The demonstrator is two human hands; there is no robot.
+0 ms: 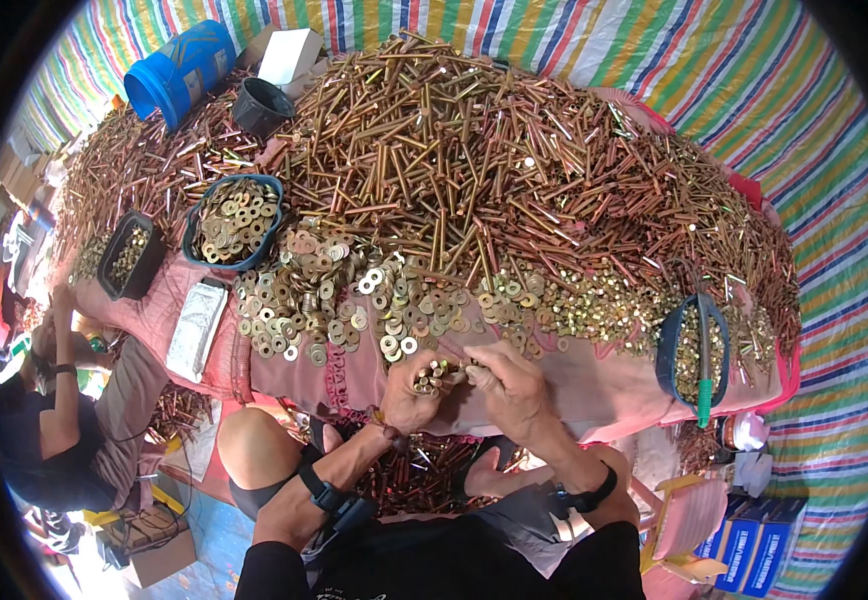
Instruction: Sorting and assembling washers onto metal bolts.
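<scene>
My left hand (410,402) is wrapped round a bundle of bolts (437,377), whose ends point up out of the fist. Close against it, my right hand (510,388) is closed in a pinch at the bundle's right side; what its fingertips hold is too small to make out. Just beyond both hands spreads a heap of flat washers (394,300). Small brassy nuts (604,305) lie loose to the right of the washers. Behind them rises a large pile of long copper-coloured bolts (454,160).
A blue basin (194,258) holds washers; a black tray (112,290) and a dark blue basket (668,370) hold nuts. A green-handled tool (704,400) lies across the basket. A blue bucket (179,75) and black pot (262,105) lie on the bolts. Another person (54,420) sits at left.
</scene>
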